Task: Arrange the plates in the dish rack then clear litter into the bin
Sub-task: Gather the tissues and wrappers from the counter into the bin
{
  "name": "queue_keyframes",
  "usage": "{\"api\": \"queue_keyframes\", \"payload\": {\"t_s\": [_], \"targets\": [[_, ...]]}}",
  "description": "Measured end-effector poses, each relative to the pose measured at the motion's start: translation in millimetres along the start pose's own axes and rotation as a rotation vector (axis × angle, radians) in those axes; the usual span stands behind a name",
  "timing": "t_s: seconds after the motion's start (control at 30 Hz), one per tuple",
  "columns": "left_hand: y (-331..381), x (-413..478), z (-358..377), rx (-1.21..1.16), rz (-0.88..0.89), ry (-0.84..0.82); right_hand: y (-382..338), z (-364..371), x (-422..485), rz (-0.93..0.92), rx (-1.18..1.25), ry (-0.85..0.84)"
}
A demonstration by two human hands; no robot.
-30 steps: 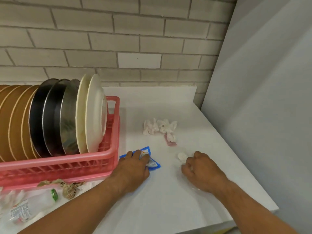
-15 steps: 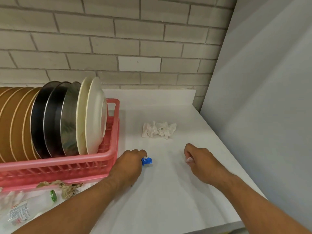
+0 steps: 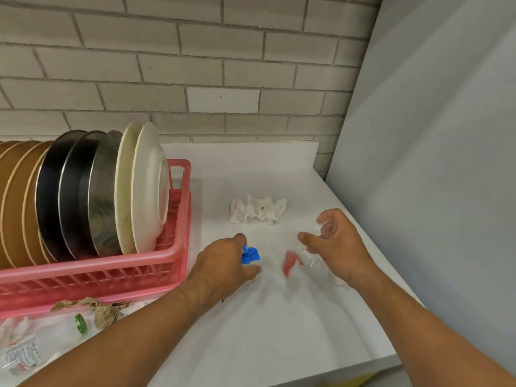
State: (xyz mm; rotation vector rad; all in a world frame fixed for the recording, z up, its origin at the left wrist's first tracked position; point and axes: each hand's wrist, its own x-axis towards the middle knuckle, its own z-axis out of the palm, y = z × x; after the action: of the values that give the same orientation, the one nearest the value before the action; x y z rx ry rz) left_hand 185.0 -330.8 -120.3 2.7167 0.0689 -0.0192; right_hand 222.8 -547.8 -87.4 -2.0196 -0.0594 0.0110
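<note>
A pink dish rack [image 3: 117, 263] on the left holds upright plates: brown, black, metal and two cream plates [image 3: 145, 188]. My left hand [image 3: 223, 266] is closed on a crumpled blue wrapper [image 3: 250, 255] just right of the rack. My right hand [image 3: 337, 247] hovers over the counter with fingers loosely curled around clear crinkled plastic [image 3: 312, 259] that has a blurred red piece [image 3: 289, 262] hanging from it. A crumpled white tissue [image 3: 257, 209] lies on the counter behind both hands.
In front of the rack lie brown crumpled paper [image 3: 95, 307] and a clear plastic bottle [image 3: 42, 344] with a green cap. The white counter [image 3: 279, 344] ends at a grey wall on the right and a brick wall behind. No bin is in view.
My left hand scrunched the flat blue wrapper into its fist. My right hand gathered the small scraps, rose off the counter and partly opened, with clear plastic and a red piece now showing.
</note>
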Motion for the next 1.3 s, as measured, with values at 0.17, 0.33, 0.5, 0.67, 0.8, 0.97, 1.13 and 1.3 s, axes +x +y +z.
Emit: {"api": "queue_keyframes", "payload": {"t_s": [0.17,0.33,0.5,0.67,0.8,0.97,1.13,1.3], "targets": [[9,8,8,-0.059,0.02,0.024,9,-22,6,0.079,0.135,0.172],[29,17,12,-0.06,0.077,-0.03,19,-54,6,0.083,0.106,0.181],[52,45,17,-0.032,0.188,-0.127,32,-68,-4,0.103,-0.315,0.038],[79,78,34,0.073,0.291,-0.137,51,-60,-13,0.226,-0.761,-0.075],[101,103,54,0.276,0.347,-0.234,68,-42,-14,0.26,-0.876,-0.115],[122,123,69,0.419,0.365,-0.331,72,-27,-11,0.197,-0.965,-0.095],[120,123,76,0.437,0.407,-0.291,76,-13,-10,0.136,-0.929,-0.102],[92,101,64,0.257,0.327,-0.232,76,-14,-10,0.079,-0.88,-0.097]]}}
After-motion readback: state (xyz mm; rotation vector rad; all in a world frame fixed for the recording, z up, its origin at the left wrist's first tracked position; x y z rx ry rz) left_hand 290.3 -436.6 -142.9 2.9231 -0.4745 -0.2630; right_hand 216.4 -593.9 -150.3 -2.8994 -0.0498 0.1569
